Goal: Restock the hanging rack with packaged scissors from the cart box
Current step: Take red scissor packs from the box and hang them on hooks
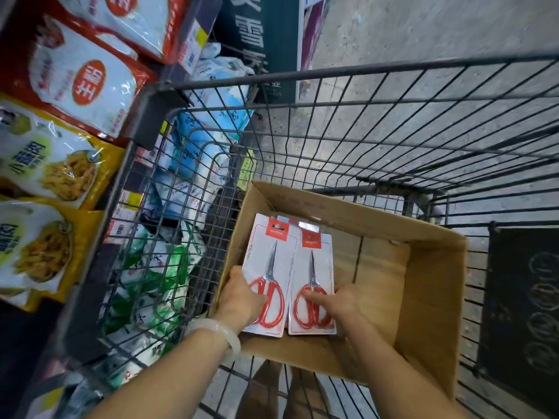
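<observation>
An open cardboard box (429, 285) sits in a wire shopping cart (393, 122). Two white blister packs of red-handled scissors lie side by side in the box's left half. My left hand (242, 293) grips the lower left edge of the left pack (269, 261), thumb over the red handles. My right hand (335, 300) holds the lower right of the right pack (314, 267), fingers laid across its handles. More packs show underneath, their number unclear. The hanging rack is out of view.
Shelves on the left carry food pouches (75, 83) and price tags. A wire basket of blue and green bags (169, 237) stands between shelf and cart. Grey concrete floor (423, 28) lies beyond. A dark panel (523, 297) hangs at the cart's right.
</observation>
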Action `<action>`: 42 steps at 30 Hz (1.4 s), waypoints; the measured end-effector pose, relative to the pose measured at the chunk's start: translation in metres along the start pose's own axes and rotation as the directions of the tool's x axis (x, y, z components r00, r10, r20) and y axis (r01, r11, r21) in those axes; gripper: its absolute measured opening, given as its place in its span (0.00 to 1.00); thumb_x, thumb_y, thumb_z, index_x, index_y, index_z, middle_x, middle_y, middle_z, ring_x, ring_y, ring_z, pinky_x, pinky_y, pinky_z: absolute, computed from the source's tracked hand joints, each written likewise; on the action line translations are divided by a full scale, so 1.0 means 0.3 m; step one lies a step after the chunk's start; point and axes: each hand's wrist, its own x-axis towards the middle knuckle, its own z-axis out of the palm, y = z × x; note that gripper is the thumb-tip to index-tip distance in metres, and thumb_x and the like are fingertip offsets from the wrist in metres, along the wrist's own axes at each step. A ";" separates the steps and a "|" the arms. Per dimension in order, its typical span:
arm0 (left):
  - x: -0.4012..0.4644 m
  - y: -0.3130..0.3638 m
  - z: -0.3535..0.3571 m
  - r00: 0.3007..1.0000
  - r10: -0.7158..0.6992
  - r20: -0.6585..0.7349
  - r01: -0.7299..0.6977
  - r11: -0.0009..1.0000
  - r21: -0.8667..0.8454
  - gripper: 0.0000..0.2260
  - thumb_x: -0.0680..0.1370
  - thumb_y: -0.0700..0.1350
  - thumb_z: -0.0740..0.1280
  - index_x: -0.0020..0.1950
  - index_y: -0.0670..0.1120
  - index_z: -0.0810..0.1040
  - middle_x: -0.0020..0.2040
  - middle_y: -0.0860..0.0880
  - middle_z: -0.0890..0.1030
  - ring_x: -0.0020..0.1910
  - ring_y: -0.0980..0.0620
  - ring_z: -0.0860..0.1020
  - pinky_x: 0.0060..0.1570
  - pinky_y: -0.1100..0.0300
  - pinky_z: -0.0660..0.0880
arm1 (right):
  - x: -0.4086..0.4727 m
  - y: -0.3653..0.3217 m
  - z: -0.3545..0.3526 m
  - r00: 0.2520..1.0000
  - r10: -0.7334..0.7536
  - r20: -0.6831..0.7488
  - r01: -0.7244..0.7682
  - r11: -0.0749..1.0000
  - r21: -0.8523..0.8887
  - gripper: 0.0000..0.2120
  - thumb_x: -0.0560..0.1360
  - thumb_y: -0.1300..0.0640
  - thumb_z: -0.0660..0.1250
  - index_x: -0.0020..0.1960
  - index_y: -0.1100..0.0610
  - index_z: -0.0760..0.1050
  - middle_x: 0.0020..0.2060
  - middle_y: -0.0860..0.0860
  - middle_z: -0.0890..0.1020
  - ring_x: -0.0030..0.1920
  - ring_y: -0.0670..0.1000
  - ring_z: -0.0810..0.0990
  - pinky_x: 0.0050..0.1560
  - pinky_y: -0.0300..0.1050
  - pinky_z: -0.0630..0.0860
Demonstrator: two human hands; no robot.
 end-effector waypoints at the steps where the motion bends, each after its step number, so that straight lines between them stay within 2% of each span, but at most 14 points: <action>1: -0.002 -0.004 -0.003 1.000 0.009 0.001 -0.009 1.000 -0.004 0.23 0.74 0.39 0.70 0.65 0.46 0.65 0.60 0.45 0.77 0.59 0.44 0.77 0.60 0.49 0.75 | -0.007 0.001 -0.001 1.000 -0.001 -0.017 0.001 1.000 0.022 0.33 0.62 0.50 0.79 0.59 0.57 0.68 0.52 0.54 0.80 0.51 0.56 0.82 0.46 0.50 0.79; 3: -0.009 -0.011 -0.012 1.000 0.028 -0.001 -0.028 0.999 -0.017 0.22 0.72 0.40 0.71 0.63 0.47 0.66 0.58 0.45 0.78 0.57 0.42 0.77 0.60 0.47 0.75 | -0.034 -0.008 -0.015 0.999 -0.022 -0.028 0.024 0.996 0.081 0.33 0.63 0.56 0.79 0.61 0.58 0.65 0.53 0.55 0.79 0.54 0.58 0.81 0.52 0.53 0.78; 6: -0.015 -0.024 -0.028 0.998 0.062 0.003 -0.062 0.997 -0.055 0.23 0.69 0.42 0.73 0.61 0.48 0.68 0.55 0.46 0.79 0.55 0.43 0.78 0.59 0.47 0.75 | -0.097 -0.025 -0.067 0.999 -0.030 0.042 0.023 0.989 0.145 0.24 0.68 0.64 0.74 0.61 0.62 0.69 0.50 0.59 0.81 0.51 0.61 0.82 0.52 0.59 0.79; 8: -0.025 -0.019 -0.043 0.994 0.112 0.020 -0.109 0.987 -0.120 0.23 0.68 0.41 0.74 0.61 0.47 0.70 0.55 0.47 0.80 0.55 0.45 0.79 0.58 0.49 0.76 | -0.166 -0.047 -0.118 0.996 -0.057 0.071 0.048 0.990 0.133 0.19 0.71 0.64 0.71 0.60 0.61 0.70 0.48 0.58 0.82 0.50 0.59 0.82 0.54 0.59 0.79; 12: -0.114 0.025 -0.102 0.977 0.206 0.046 -0.191 0.956 -0.225 0.21 0.70 0.36 0.73 0.60 0.44 0.71 0.54 0.48 0.80 0.54 0.48 0.79 0.53 0.54 0.77 | -0.316 -0.110 -0.209 0.956 -0.257 0.140 0.229 0.956 0.185 0.18 0.72 0.64 0.69 0.61 0.57 0.72 0.52 0.58 0.82 0.51 0.57 0.83 0.53 0.56 0.80; 18: -0.279 0.031 -0.179 0.964 0.259 -0.067 -0.264 0.887 -0.380 0.19 0.72 0.32 0.70 0.60 0.41 0.68 0.53 0.46 0.78 0.50 0.49 0.77 0.35 0.65 0.71 | -0.535 -0.191 -0.231 0.878 -0.457 0.141 0.408 0.869 0.279 0.15 0.74 0.69 0.65 0.58 0.56 0.75 0.49 0.56 0.84 0.50 0.58 0.83 0.54 0.57 0.79; 20: -0.339 -0.001 -0.209 0.960 0.256 -0.112 -0.279 0.862 -0.422 0.19 0.71 0.32 0.71 0.59 0.41 0.71 0.51 0.48 0.80 0.50 0.50 0.80 0.36 0.64 0.72 | -0.604 -0.196 -0.231 0.848 -0.503 0.164 0.461 0.855 0.238 0.14 0.73 0.69 0.66 0.58 0.59 0.75 0.50 0.57 0.84 0.51 0.59 0.83 0.55 0.58 0.78; 23: -0.444 -0.084 -0.232 0.946 0.252 -0.202 -0.320 0.812 -0.487 0.20 0.69 0.34 0.73 0.59 0.44 0.75 0.50 0.47 0.83 0.47 0.51 0.82 0.37 0.63 0.76 | -0.726 -0.199 -0.235 0.786 -0.563 0.256 0.534 0.827 0.179 0.14 0.73 0.67 0.67 0.58 0.59 0.75 0.50 0.57 0.84 0.48 0.57 0.84 0.49 0.52 0.81; 27: -0.612 -0.230 -0.238 0.917 0.175 -0.357 -0.370 0.704 -0.606 0.16 0.69 0.34 0.74 0.56 0.42 0.78 0.49 0.46 0.84 0.47 0.49 0.82 0.40 0.59 0.77 | -0.906 -0.175 -0.210 0.674 -0.637 0.374 0.648 0.753 0.115 0.13 0.73 0.67 0.67 0.56 0.58 0.76 0.49 0.58 0.84 0.48 0.56 0.85 0.46 0.49 0.82; 30: -0.744 -0.362 -0.248 0.895 0.122 -0.429 -0.405 0.624 -0.668 0.16 0.69 0.36 0.74 0.55 0.43 0.77 0.48 0.46 0.84 0.44 0.50 0.82 0.39 0.58 0.79 | -1.036 -0.127 -0.152 0.603 -0.672 0.429 0.725 0.687 0.058 0.11 0.73 0.67 0.68 0.52 0.57 0.77 0.49 0.57 0.84 0.48 0.56 0.85 0.48 0.52 0.82; 36: -1.010 -0.714 -0.260 0.844 -0.033 -0.535 -0.465 0.451 -0.762 0.13 0.70 0.32 0.73 0.51 0.44 0.76 0.47 0.44 0.83 0.45 0.48 0.82 0.47 0.51 0.80 | -1.246 0.048 0.081 0.471 -0.665 0.579 0.813 0.582 0.008 0.11 0.71 0.71 0.68 0.49 0.58 0.78 0.48 0.59 0.83 0.49 0.60 0.82 0.54 0.57 0.79; 38: -1.097 -0.867 -0.240 0.831 -0.111 -0.546 -0.462 0.408 -0.787 0.12 0.70 0.33 0.73 0.45 0.47 0.74 0.44 0.46 0.81 0.41 0.49 0.80 0.45 0.52 0.79 | -1.299 0.135 0.182 0.419 -0.639 0.644 0.843 0.538 -0.015 0.12 0.71 0.72 0.68 0.52 0.63 0.78 0.45 0.58 0.84 0.44 0.57 0.83 0.49 0.53 0.81; 40: -1.188 -1.037 -0.208 0.810 -0.182 -0.557 -0.470 0.366 -0.803 0.16 0.69 0.34 0.74 0.54 0.44 0.76 0.48 0.44 0.82 0.45 0.48 0.82 0.44 0.53 0.81 | -1.359 0.248 0.291 0.372 -0.595 0.713 0.870 0.491 -0.044 0.13 0.71 0.72 0.68 0.54 0.63 0.77 0.41 0.54 0.84 0.36 0.50 0.83 0.39 0.45 0.82; 42: -1.285 -1.221 -0.161 0.778 -0.250 -0.576 -0.496 0.319 -0.808 0.19 0.70 0.32 0.73 0.58 0.41 0.75 0.50 0.45 0.82 0.45 0.51 0.81 0.38 0.62 0.78 | -1.421 0.386 0.407 0.329 -0.526 0.784 0.890 0.450 -0.072 0.12 0.71 0.71 0.68 0.53 0.61 0.78 0.40 0.53 0.84 0.34 0.48 0.84 0.36 0.42 0.81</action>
